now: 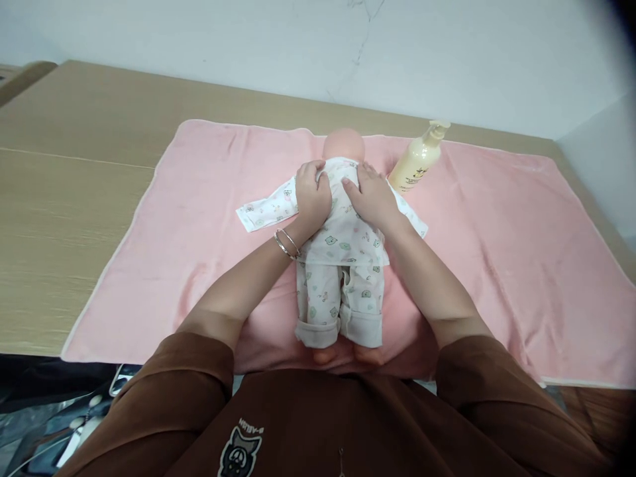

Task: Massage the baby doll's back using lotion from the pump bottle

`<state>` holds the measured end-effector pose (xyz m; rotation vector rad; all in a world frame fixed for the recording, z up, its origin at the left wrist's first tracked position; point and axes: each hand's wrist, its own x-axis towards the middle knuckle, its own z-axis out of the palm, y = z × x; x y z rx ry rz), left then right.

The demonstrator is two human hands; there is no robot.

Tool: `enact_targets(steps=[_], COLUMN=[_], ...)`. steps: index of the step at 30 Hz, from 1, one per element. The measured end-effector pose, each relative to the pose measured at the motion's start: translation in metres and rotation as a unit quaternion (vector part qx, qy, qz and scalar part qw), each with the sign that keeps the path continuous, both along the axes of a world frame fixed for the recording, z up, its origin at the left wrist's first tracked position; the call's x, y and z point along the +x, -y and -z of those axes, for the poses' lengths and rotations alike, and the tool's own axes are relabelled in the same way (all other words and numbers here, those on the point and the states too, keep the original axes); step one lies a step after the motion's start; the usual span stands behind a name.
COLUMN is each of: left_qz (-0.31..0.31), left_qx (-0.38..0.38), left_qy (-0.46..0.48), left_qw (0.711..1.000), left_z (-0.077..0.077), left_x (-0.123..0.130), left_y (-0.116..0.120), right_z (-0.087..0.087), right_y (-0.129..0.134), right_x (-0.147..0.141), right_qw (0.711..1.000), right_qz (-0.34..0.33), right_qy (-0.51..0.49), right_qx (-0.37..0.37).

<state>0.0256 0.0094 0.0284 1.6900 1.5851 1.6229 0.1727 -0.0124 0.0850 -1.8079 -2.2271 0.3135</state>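
A doll (pixel 344 144) lies on a pink blanket (pixel 199 218), its head away from me and its feet near my body. It wears a white printed shirt (pixel 342 225) and matching trousers (pixel 322 301) with rolled cuffs. My left hand (pixel 314 192) rests on the doll's left-side shoulder in view, fingers close together, and whether cloth is pinched there is not visible. On the other shoulder lies my right hand (pixel 372 193), its thumb apart from the fingers, flat on the shirt. Both shirt sleeves spread outward.
A pale yellow pump bottle (pixel 416 159) leans at an angle on the blanket, right of the doll's head. Beneath is a wooden table (pixel 74 199), with a cracked white wall behind it. Bags and cables lie below the table's front left edge.
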Motion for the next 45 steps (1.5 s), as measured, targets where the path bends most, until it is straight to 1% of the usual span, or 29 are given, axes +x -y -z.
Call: enact_targets(steps=[1,2,3,4,6,8,9,11,14,16,18,19,21,23,24,26,29,32,35,37,39,41,42,45], left_qz=[-0.002,-0.004,-0.006,-0.008,-0.008,-0.005,-0.005,-0.003,0.012,0.021,0.019,0.018,0.015,0.024,0.032,0.047,0.062,0.065,0.071,0.082,0.091,0.095,0.094,0.084], left_qx=[-0.001,-0.003,-0.006,-0.01,-0.018,-0.019,-0.017,-0.012,-0.024,-0.04,-0.053,-0.057,-0.068,-0.078,-0.08,-0.083,-0.1,-0.118,-0.125,-0.132,-0.127,-0.105,-0.093,-0.076], left_qy=[-0.001,-0.001,-0.001,0.002,0.009,0.01,0.006,-0.01,-0.046,-0.067,-0.078,-0.082,-0.096,-0.116,-0.129,-0.156,-0.214,-0.264,-0.278,-0.26,-0.228,-0.205,-0.201,-0.206], left_qw=[1.0,1.0,1.0,1.0,1.0,1.0,1.0,1.0,0.999,0.997,0.995,0.995,0.993,0.99,0.988,0.983,0.97,0.955,0.95,0.953,0.961,0.969,0.971,0.972], left_z=[0.0,-0.001,-0.001,-0.002,-0.003,-0.004,-0.005,-0.005,-0.005,-0.006,-0.008,-0.008,-0.008,-0.006,-0.004,-0.002,-0.004,-0.011,-0.015,-0.013,-0.007,-0.001,0.0,-0.001], left_x=[0.0,0.001,0.001,0.001,0.001,0.001,0.001,0.001,0.002,0.002,0.001,0.001,-0.001,-0.003,-0.003,-0.003,0.002,0.006,0.002,-0.005,-0.011,-0.012,-0.01,0.001], left_y=[0.0,0.001,0.001,0.002,0.003,0.003,0.003,0.003,0.004,0.004,0.004,0.004,0.001,-0.003,-0.005,-0.006,0.002,0.012,0.007,-0.005,-0.015,-0.017,-0.014,0.008], right_z=[-0.001,-0.002,-0.003,-0.004,-0.005,-0.005,-0.005,-0.004,-0.001,0.001,0.003,0.004,0.005,0.006,0.006,0.009,0.013,0.011,0.0,-0.007,-0.012,-0.012,-0.011,-0.003], right_y=[0.007,0.016,0.026,0.036,0.049,0.048,0.042,0.025,0.005,0.006,0.017,0.023,0.032,0.03,0.025,0.01,-0.011,-0.014,0.003,0.016,0.025,0.023,0.019,-0.001], right_x=[-0.003,-0.007,-0.013,-0.019,-0.029,-0.03,-0.027,-0.018,-0.006,-0.007,-0.014,-0.019,-0.025,-0.023,-0.019,-0.008,0.007,0.01,0.002,-0.005,-0.009,-0.007,-0.004,0.009], right_qw=[0.999,0.999,0.998,0.998,0.993,0.987,0.987,0.992,0.999,1.0,0.999,0.999,0.998,0.995,0.994,0.996,0.997,0.998,0.999,0.999,0.998,0.999,0.999,1.0], right_qz=[0.028,0.04,0.031,0.003,-0.077,-0.136,-0.144,-0.123,-0.043,0.015,0.041,0.032,-0.023,-0.077,-0.088,-0.069,-0.002,0.03,0.028,0.012,-0.001,-0.007,-0.007,0.004], right_qy=[0.013,0.032,0.052,0.069,0.086,0.077,0.067,0.039,0.0,0.001,0.022,0.033,0.043,0.029,0.012,-0.032,-0.072,-0.06,-0.023,0.02,0.052,0.05,0.038,-0.005], right_qx=[-0.007,-0.008,-0.003,0.007,0.028,0.033,0.027,0.014,-0.004,-0.011,0.002,0.017,0.05,0.062,0.058,0.042,0.016,-0.006,-0.026,-0.036,-0.029,-0.012,-0.007,-0.016])
